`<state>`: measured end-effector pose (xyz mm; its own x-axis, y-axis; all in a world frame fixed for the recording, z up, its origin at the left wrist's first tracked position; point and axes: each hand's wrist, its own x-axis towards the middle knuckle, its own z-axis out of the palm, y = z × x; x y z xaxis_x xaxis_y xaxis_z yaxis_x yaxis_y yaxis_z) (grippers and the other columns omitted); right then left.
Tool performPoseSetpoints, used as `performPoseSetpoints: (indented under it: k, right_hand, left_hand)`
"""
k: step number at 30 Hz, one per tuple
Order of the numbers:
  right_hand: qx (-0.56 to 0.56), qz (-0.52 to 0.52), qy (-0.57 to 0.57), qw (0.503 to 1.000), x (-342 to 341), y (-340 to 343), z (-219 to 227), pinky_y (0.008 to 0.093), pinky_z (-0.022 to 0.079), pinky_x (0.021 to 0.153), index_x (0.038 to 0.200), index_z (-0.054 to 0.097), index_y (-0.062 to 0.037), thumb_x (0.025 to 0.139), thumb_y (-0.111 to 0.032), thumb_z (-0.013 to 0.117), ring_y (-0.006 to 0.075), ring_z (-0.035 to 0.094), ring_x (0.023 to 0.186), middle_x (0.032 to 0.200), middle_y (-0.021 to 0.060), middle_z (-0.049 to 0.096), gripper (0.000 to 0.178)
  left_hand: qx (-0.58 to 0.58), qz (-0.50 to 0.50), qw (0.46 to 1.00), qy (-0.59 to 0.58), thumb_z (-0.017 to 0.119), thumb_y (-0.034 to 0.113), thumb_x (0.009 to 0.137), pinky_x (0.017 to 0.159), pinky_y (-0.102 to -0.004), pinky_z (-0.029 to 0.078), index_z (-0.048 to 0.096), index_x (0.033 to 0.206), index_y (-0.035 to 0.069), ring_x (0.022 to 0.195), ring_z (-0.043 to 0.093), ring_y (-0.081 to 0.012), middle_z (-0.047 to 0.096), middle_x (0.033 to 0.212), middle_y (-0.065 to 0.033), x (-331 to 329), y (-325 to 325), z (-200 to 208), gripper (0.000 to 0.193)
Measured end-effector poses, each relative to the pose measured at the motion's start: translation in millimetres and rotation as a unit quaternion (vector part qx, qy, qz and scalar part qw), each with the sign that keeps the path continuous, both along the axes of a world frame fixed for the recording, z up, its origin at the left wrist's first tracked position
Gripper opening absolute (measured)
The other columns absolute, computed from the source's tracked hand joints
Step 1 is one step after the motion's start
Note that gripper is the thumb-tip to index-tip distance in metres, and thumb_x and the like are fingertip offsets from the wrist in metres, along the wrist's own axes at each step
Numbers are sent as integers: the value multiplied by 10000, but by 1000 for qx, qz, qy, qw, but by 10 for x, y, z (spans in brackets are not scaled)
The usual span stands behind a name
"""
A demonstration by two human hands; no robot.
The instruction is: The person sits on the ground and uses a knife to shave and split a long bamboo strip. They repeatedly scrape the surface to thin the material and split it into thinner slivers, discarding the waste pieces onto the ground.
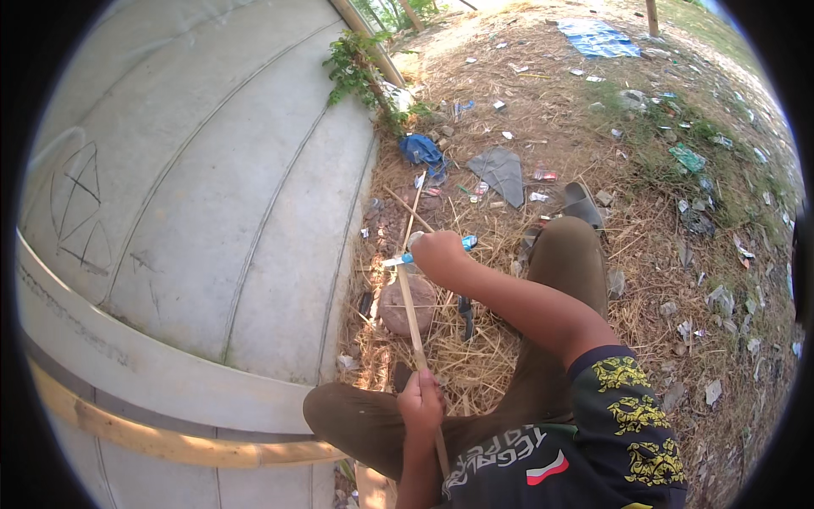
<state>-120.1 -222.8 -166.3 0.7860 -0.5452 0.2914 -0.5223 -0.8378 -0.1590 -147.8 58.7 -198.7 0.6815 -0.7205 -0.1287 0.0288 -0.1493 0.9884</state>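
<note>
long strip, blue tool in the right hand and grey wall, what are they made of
Long strip: likely bamboo or wood, matt; pale tan with straight edges.
Blue tool: probably plastic, given its bright blue colour; finish too small to tell.
Grey wall: likely concrete, dull and smooth, with long seams and stains.

The head camera (a round fisheye) looks down past the person's shirt (543, 488), with the left hand (421, 400) and right hand (437, 256) near, littered ground (640, 229) stretching ahead.
</note>
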Motion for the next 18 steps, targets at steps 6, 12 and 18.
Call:
performPoseSetpoints:
  k: [6,12,18]
  right_hand:
    - [125,-166,-102,973,-66,-679,111,381,585,664,839,760,-67,786,-90,679,299,747,797,833,129,744,100]
    - [114,25,-84,990,-169,155,118,406,557,581,789,743,-85,774,-117,647,301,723,684,729,137,710,101]
    - [15,118,-31,992,-76,507,129,376,537,515,735,688,-90,758,-150,677,257,711,632,659,85,688,65]
  left_hand:
    - [-21,-39,999,-19,475,299,1063,410,-206,285,504,857,61,456,352,-26,377,568,59,-275,64,75,316]
    - [-15,32,999,19,474,300,1065,404,-211,265,476,840,72,448,310,-20,349,571,70,163,-92,172,321]
    - [-27,19,998,58,470,334,1064,396,-222,252,460,829,81,437,299,-34,340,564,60,411,-305,310,346]
